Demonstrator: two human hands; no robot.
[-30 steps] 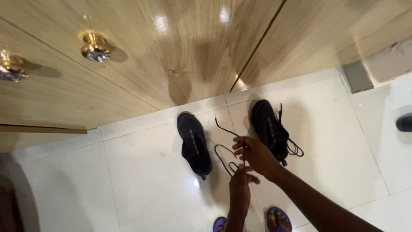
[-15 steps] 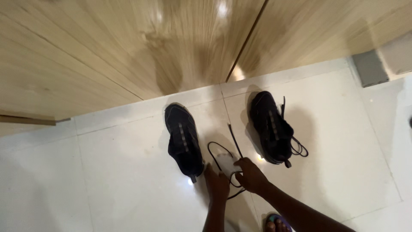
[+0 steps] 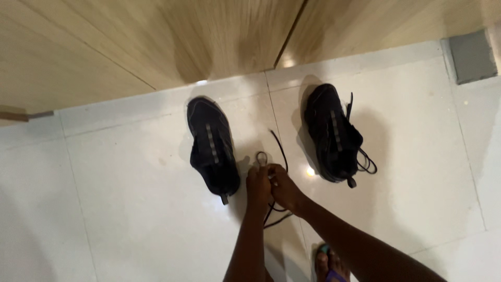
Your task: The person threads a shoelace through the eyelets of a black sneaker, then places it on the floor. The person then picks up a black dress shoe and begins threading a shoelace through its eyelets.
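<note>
Two black shoes stand on the pale floor tiles in the head view. The left shoe (image 3: 211, 143) has no lace in it; the right shoe (image 3: 332, 133) has a loose lace trailing at its side. Between them lies a separate black shoelace (image 3: 275, 146). My left hand (image 3: 258, 184) and my right hand (image 3: 284, 185) are pressed together over this lace, both pinching it near a small loop, just right of the left shoe's heel. The lace's other part hangs below my hands.
Glossy wooden cupboard doors (image 3: 156, 42) fill the top of the view, meeting the floor behind the shoes. A grey block (image 3: 472, 55) sits at the top right. My foot in a blue sandal (image 3: 327, 263) is at the bottom edge.
Both hands have come together and closed on the lace, gathering its wide loop into a small one. The view has tilted down, so the cupboard knobs are out of sight.
</note>
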